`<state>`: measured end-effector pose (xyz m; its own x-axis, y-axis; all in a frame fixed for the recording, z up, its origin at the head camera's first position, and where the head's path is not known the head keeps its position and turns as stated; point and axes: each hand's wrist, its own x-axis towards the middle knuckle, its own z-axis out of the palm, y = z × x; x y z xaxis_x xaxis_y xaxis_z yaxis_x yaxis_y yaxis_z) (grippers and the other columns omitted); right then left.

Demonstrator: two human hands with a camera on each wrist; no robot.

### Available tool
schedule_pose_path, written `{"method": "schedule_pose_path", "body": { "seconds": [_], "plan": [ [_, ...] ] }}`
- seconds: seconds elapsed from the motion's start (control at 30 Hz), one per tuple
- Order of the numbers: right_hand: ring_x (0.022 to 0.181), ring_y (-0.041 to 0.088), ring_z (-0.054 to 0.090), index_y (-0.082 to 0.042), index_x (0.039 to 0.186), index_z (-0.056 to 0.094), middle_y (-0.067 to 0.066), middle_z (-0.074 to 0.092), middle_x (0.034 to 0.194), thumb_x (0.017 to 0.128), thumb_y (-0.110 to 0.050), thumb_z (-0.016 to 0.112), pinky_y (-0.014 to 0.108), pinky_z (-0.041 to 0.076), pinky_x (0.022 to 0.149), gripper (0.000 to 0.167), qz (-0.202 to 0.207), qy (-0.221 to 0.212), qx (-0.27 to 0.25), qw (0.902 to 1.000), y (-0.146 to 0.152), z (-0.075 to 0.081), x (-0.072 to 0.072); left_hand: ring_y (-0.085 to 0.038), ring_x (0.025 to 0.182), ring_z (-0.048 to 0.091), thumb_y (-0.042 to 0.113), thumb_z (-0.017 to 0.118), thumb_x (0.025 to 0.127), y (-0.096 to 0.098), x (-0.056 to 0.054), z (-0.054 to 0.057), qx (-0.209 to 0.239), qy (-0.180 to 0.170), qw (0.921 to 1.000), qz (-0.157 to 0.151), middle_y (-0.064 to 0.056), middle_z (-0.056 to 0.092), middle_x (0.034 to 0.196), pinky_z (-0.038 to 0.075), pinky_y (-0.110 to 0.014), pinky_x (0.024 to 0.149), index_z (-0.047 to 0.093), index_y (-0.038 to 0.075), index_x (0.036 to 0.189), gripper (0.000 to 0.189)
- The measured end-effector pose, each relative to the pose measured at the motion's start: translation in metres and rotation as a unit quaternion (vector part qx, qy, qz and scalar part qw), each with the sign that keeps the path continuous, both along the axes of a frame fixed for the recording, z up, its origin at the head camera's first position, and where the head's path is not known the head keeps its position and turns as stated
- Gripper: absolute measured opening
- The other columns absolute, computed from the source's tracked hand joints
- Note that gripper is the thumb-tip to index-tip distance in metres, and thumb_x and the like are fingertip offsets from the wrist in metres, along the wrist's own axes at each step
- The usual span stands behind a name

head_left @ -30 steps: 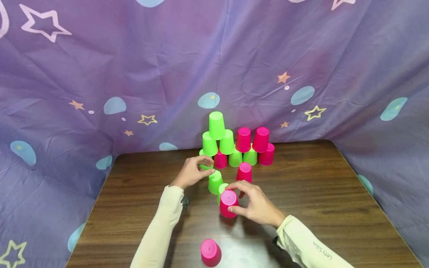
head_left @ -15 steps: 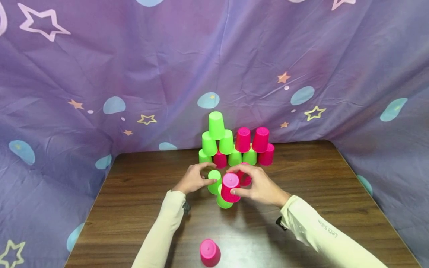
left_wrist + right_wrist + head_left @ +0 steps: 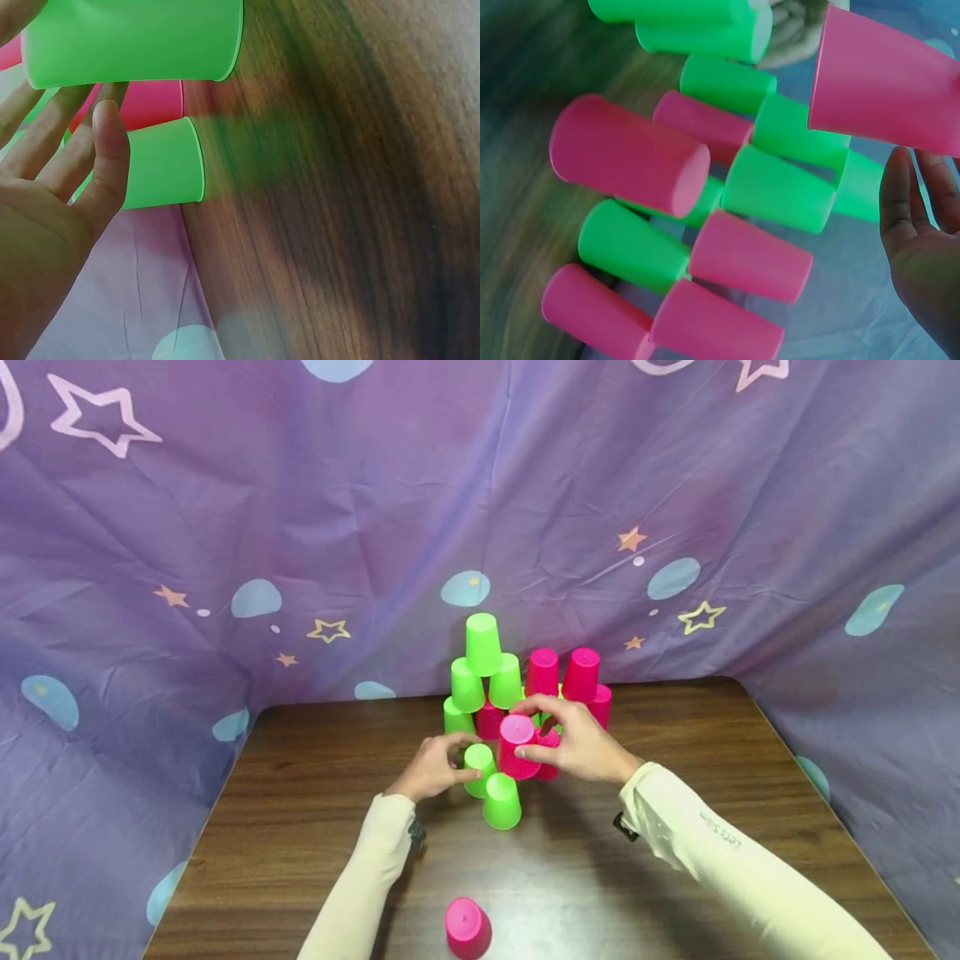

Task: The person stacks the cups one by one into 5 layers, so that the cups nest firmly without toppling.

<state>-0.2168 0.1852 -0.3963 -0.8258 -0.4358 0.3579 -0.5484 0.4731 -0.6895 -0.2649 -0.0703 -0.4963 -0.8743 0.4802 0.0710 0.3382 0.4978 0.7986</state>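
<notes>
My right hand (image 3: pixel 585 746) holds an upside-down pink cup (image 3: pixel 516 762) by its sides, thumb in front and fingers behind. In the right wrist view this raised pink cup (image 3: pixel 881 86) is at the upper right. My left hand (image 3: pixel 430 768) has its thumb and fingers around an upside-down green cup (image 3: pixel 478 760), whose side fills the top of the left wrist view. Just in front stands another green cup (image 3: pixel 502 803). Behind the held cup, partly hidden, is a standing pink cup (image 3: pixel 550 764).
Along the back rises a stack of inverted green and pink cups, with a green cup (image 3: pixel 483 643) on top at left and two pink cups (image 3: pixel 581 675) on its right side. A lone pink cup (image 3: pixel 468 928) stands near the front of the wooden table (image 3: pixel 315 827). Patterned purple cloth (image 3: pixel 390 527) hangs behind.
My right hand has carried the pink cup away from me, past the front green cup, towards the standing pink cup. My left hand has come slightly nearer, around the green cup.
</notes>
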Motion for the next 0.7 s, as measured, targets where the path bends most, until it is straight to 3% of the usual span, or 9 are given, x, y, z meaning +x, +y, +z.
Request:
{"method": "schedule_pose_path", "body": {
  "seconds": [0.2, 0.47, 0.7],
  "plan": [
    [0.095, 0.018, 0.065, -0.008, 0.12, 0.066, 0.004, 0.072, 0.109, 0.077, -0.013, 0.086, 0.034, 0.055, 0.081, 0.047, -0.028, -0.004, -0.005, 0.9996, 0.007, 0.012, -0.015, -0.027, 0.104, 0.07, 0.014, 0.085, 0.078, -0.001, 0.0, -0.002, 0.011, -0.004, 0.9999, -0.001, -0.012, 0.075, 0.113, 0.059, -0.045, 0.089, 0.066, 0.004, 0.125, 0.052],
    [0.084, 0.016, 0.062, -0.007, 0.116, 0.068, 0.007, 0.072, 0.106, 0.075, -0.012, 0.087, 0.02, 0.053, 0.068, 0.046, -0.063, 0.03, -0.017, 0.9974, 0.016, 0.024, -0.033, -0.027, 0.104, 0.069, 0.014, 0.084, 0.078, -0.005, 0.003, -0.001, 0.011, -0.005, 0.9999, 0.001, -0.012, 0.074, 0.113, 0.058, -0.048, 0.09, 0.067, 0.006, 0.124, 0.049],
    [0.082, 0.023, 0.065, -0.008, 0.118, 0.067, 0.01, 0.073, 0.108, 0.077, -0.015, 0.086, 0.024, 0.052, 0.071, 0.046, -0.103, 0.027, -0.019, 0.9941, 0.016, 0.033, -0.055, -0.024, 0.102, 0.068, 0.016, 0.085, 0.078, -0.012, 0.007, -0.002, 0.003, -0.011, 0.9998, 0.017, -0.01, 0.073, 0.114, 0.058, -0.043, 0.09, 0.068, 0.011, 0.122, 0.047]
  ]
}}
